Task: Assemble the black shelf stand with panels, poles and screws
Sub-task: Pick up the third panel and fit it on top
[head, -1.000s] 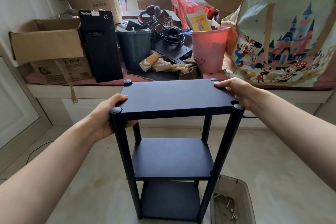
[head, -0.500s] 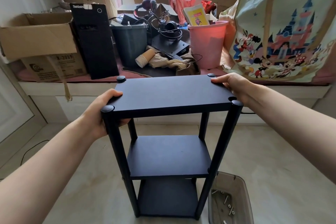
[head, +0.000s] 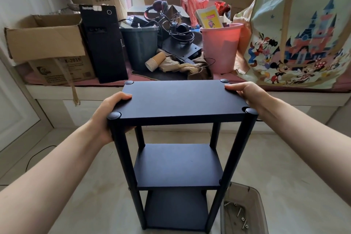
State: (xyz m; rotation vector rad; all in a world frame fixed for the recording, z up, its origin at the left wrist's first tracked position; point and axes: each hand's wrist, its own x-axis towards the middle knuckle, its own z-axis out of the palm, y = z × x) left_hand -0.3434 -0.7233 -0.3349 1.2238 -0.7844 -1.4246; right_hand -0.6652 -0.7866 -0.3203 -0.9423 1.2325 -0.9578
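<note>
Gripping top panel (head: 182, 100) between both hands, left hand (head: 108, 114) fingers curled on its edge, right hand (head: 247, 95) likewise

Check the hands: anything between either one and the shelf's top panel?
Nothing visible. The left hand grips the left edge of the top panel, thumb on top. The right hand holds the right edge, fingers lying on top. Both touch the panel directly. The clear bin with screws sits on the floor, apart.

Cluttered ledge — cardboard box (head: 43, 43), black computer tower (head: 103, 43), grey bin (head: 141, 47), pink bucket (head: 220, 47), cartoon bag (head: 296, 43)
</note>
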